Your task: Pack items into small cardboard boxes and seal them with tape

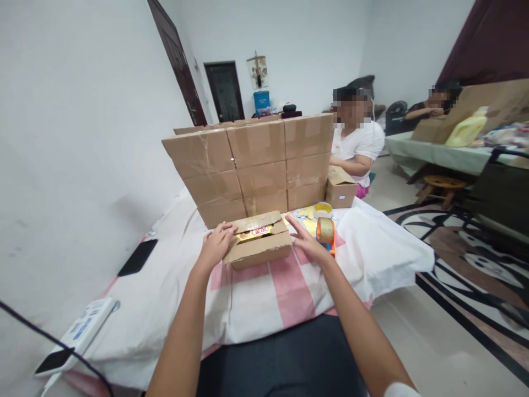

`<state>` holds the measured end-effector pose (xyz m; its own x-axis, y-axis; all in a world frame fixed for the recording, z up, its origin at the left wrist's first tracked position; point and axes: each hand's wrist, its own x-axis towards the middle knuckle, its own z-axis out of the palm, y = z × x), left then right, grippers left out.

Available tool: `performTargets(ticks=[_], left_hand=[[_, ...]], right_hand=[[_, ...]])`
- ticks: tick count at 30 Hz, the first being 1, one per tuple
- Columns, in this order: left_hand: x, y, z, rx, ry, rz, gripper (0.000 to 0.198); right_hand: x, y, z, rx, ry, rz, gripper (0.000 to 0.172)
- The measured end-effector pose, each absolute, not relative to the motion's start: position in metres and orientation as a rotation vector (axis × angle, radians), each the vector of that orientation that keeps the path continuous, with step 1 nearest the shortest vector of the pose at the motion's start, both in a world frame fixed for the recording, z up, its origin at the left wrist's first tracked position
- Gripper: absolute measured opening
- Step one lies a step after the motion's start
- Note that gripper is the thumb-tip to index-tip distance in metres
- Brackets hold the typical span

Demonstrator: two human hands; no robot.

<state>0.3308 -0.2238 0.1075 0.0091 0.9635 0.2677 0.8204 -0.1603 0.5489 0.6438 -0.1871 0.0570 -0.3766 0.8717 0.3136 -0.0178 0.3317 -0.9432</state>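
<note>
A small cardboard box (264, 251) lies in front of me on the cloth-covered table, its top flaps not fully closed. Through the gap between them shows a yellow package (254, 234) with red and white print. My left hand (217, 242) grips the box's left end, with fingers bent over the flap. At the right end is my right hand (308, 242), fingers spread and holding nothing; its thumb is close to the box edge, and I cannot tell if they touch. Just right of that hand stands a tape dispenser (326, 231) with brown tape and orange parts.
Behind the box rises a stack of taped cartons (262, 165). A clear-and-yellow tape roll (323, 210) and another carton (341, 188) sit at the right. A black phone (138, 257) and a power strip (78, 333) lie left. A person in white (357, 143) sits beyond.
</note>
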Motion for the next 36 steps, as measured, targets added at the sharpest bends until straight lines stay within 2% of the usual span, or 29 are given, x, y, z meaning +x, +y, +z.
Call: performTargets(ticks=[3,7,10,14,18,23,27,30,33,36], left_hand=[[0.323,-0.223,0.111,2.044,1.808,0.839,0.06],[0.314,-0.226,0.117,2.019,1.708,0.852,0.082],[0.32,-0.236,0.122,2.065,1.802,0.828,0.065],[0.359,-0.252,0.119,2.431,1.893,0.681,0.046],[0.391,-0.259,0.109,2.564,1.853,0.545,0.046],[0.386,-0.249,0.099,2.554,1.887,0.622,0.043],[0.373,-0.245,0.095,2.529,1.834,0.66,0.042],[0.365,-0.243,0.09,2.538,1.769,0.683,0.043],[0.361,-0.24,0.083,2.575,1.739,0.719,0.045],[0.362,-0.237,0.078,2.605,1.741,0.756,0.045]], right_hand=[[0.635,-0.197,0.051,-0.839,-1.707,1.006,0.082],[0.596,-0.186,0.059,-0.918,-1.433,0.872,0.07],[0.579,-0.17,0.065,-0.991,-1.269,0.85,0.072],[0.578,-0.16,0.065,-1.033,-1.183,0.882,0.072],[0.574,-0.163,0.063,-1.058,-1.173,0.835,0.066],[0.57,-0.167,0.067,-1.079,-1.202,0.824,0.062],[0.626,-0.187,0.07,-1.094,-1.124,0.681,0.052],[0.698,-0.2,0.058,-1.158,-0.938,0.454,0.065],[0.746,-0.2,0.038,-1.216,-0.85,0.67,0.073],[0.753,-0.196,0.02,-1.176,-0.974,0.837,0.059]])
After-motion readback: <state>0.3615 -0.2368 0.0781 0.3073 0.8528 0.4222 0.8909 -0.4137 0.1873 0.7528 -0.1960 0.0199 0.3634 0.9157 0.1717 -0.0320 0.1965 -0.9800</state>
